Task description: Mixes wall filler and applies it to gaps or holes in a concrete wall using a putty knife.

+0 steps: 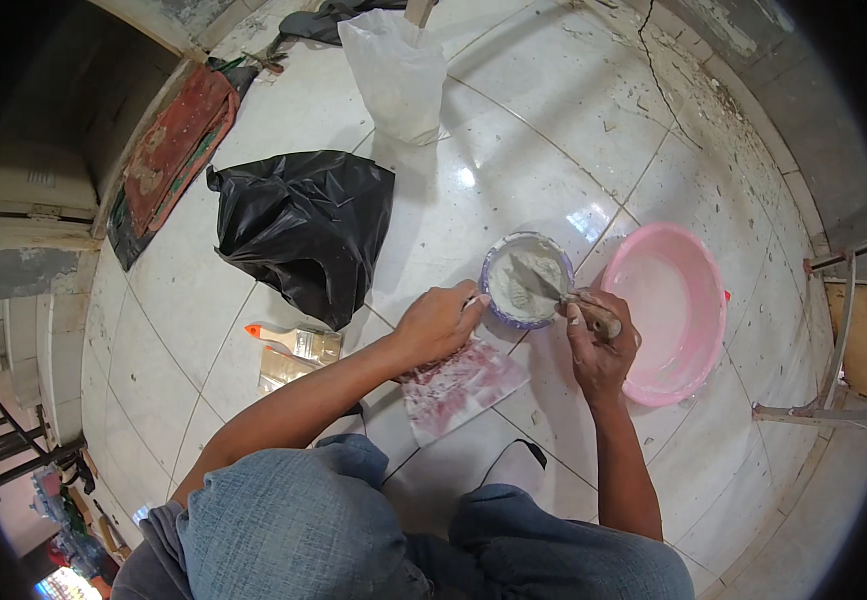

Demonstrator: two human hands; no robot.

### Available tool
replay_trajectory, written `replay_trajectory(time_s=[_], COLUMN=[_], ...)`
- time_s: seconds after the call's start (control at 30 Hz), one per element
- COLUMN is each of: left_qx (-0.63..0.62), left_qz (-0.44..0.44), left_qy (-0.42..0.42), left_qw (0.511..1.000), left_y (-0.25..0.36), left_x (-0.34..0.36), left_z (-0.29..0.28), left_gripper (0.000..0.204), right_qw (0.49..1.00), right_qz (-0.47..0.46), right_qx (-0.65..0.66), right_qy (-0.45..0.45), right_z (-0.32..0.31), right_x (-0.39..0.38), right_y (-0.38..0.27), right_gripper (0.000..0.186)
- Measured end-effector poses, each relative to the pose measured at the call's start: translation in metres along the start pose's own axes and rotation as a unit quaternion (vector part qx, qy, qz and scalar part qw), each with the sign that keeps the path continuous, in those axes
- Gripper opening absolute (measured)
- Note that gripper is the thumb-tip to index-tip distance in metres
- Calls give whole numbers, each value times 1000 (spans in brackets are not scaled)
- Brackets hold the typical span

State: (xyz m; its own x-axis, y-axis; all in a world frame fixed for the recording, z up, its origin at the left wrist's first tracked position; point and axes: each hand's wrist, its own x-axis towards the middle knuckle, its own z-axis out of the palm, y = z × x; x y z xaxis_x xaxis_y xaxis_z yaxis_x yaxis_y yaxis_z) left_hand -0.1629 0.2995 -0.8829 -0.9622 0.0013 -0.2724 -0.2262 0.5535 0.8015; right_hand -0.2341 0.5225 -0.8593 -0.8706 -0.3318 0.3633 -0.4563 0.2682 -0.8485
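A round tub with a purple-blue rim (497,311) stands on the floor, holding pale grey-white paste (520,290). My right hand (604,345) is closed round the worn handle of a trowel (546,287), whose pointed metal blade dips into the paste. At the tub's left side my left hand (439,325) is closed, thumb and fingertips at the rim, steadying it. Just below that hand is a flat white piece (464,390) smeared with reddish brown. Whether the hand also touches this piece is hidden.
To the right sits a pink basin (666,390) with whitish residue inside. A black plastic bag (304,220) lies at the left, near two flat brushes (309,343). Farther off are a translucent bag (399,80) and a red mat (176,140). A metal frame (839,340) stands far right.
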Motion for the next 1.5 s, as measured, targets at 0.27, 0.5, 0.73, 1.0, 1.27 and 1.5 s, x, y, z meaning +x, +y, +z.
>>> replay_trajectory(time_s=[0.27, 0.5, 0.73, 1.0, 1.27, 1.5], left_qx=[-171, -197, -180, -221, -285, -363], left_qz=[-52, -66, -61, -55, -78, -97], left_qy=[-19, 25, -7, 8, -7, -30], left_qw=[984, 978, 982, 974, 955, 926], left_y=[-4, -10, -10, -6, -6, -1], left_x=[10, 10, 9, 6, -3, -10], left_z=[16, 26, 23, 24, 32, 52], left_gripper=[33, 30, 30, 30, 29, 29], right_qw=[992, 999, 997, 993, 994, 988], right_qz=[-95, 12, 57, 105, 54, 144], right_qx=[-66, -7, -54, -50, -91, -33], right_qy=[-47, -34, 1, -13, 29, 52], right_z=[-8, -9, -16, -15, -13, -3], right_x=[-2, -22, -3, -30, -23, -53], right_y=[13, -1, -4, -21, -12, -23], right_gripper=[31, 27, 20, 19, 19, 14])
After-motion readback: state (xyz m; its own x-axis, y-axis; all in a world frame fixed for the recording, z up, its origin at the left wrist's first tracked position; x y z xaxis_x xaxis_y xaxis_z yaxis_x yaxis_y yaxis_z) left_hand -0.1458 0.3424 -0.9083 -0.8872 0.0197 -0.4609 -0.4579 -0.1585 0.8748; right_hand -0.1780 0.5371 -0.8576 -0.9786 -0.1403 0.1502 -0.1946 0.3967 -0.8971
